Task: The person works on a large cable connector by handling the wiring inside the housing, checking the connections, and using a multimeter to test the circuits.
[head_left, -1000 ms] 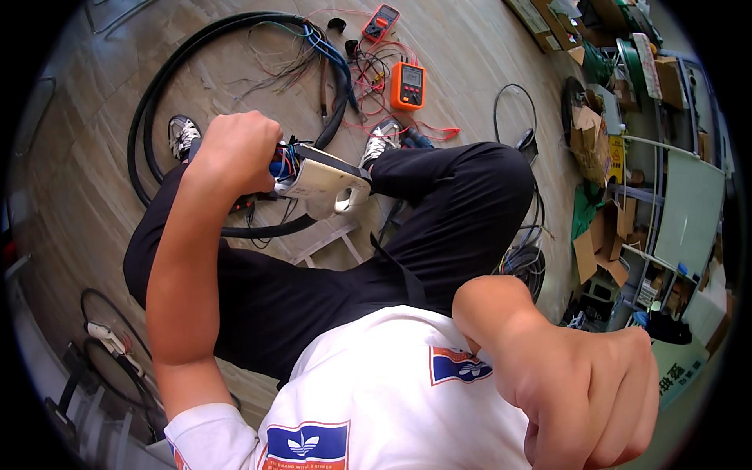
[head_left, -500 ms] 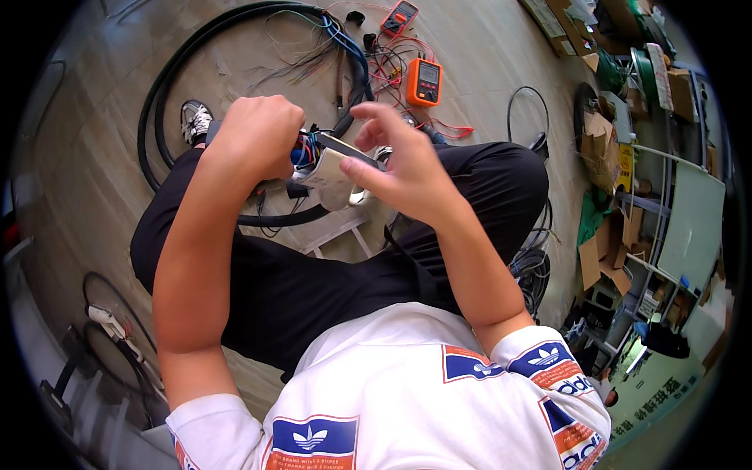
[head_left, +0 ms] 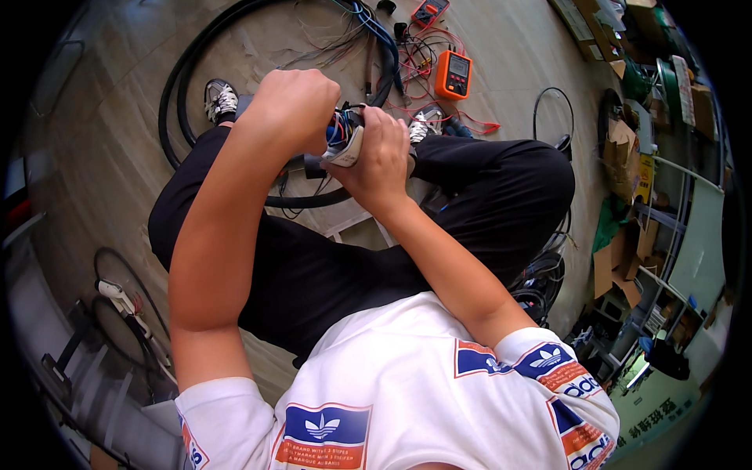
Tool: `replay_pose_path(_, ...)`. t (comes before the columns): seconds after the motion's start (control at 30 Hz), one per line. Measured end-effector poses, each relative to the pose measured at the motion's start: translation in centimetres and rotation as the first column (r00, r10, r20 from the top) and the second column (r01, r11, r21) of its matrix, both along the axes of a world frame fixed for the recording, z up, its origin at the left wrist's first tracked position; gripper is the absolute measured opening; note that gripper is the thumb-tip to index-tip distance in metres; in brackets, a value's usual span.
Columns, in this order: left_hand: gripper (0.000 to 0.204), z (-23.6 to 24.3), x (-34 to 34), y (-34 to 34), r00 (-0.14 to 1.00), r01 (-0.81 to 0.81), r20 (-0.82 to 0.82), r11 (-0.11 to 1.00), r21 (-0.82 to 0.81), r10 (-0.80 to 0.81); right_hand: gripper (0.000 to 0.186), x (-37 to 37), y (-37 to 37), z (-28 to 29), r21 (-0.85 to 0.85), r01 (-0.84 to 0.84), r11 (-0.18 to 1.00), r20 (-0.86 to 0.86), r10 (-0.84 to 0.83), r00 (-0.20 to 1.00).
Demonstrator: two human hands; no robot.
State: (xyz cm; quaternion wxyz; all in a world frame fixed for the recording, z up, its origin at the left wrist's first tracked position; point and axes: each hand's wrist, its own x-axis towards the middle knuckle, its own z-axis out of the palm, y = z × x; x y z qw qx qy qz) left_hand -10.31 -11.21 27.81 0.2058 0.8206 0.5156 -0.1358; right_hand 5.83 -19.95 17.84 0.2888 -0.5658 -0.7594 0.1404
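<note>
Above my lap, my left hand [head_left: 291,110] was clenched around a bundle of coloured wires [head_left: 341,127], and my right hand [head_left: 379,153] gripped the pale tool [head_left: 347,149] pressed against them. With both fists so tight together, I judged the tool could slip and nick a strand or my fingers. An orange meter [head_left: 455,75] lay on the floor [head_left: 117,141] beyond.
</note>
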Motion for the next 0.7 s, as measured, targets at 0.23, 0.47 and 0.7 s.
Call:
replay_pose_path(0.23, 0.037, 0.3, 0.9, 0.8, 0.995, -0.043, -0.088, 0.995, -0.087, 0.035, 0.095, -0.8, 0.8, -3.4, 0.178, 0.101, 0.979, -0.001, -0.102, 0.995)
replay_pose_path(0.47, 0.038, -0.1, 1.3, 0.4, 0.993, -0.060, -0.112, 0.994, -0.096, 0.049, 0.092, -0.3, 1.5, -5.0, 0.146, 0.093, 0.985, -0.057, -0.086, 0.995)
replay_pose_path(0.7, 0.035, -1.1, 0.6, -1.5, 0.992, -0.114, -0.056, 0.990, -0.078, 0.110, 0.090, 0.7, 2.4, -5.8, 0.168, 0.026, 0.985, -0.172, 0.003, 0.985)
